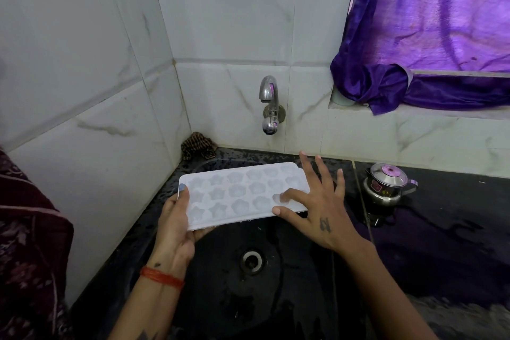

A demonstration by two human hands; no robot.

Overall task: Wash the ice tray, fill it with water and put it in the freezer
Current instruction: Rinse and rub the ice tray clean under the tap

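Black sink [193, 270] with drain [251, 259] at lower centre. Left hand [176, 225] grips ice tray [237, 193] by left end, thumb on top. Right hand [317, 208], fingers spread, presses on tray's right end. Tray held over sink, centre frame. Steel pot [386, 183] on worktop [441, 229] right. Tap [270, 105] on wall above.
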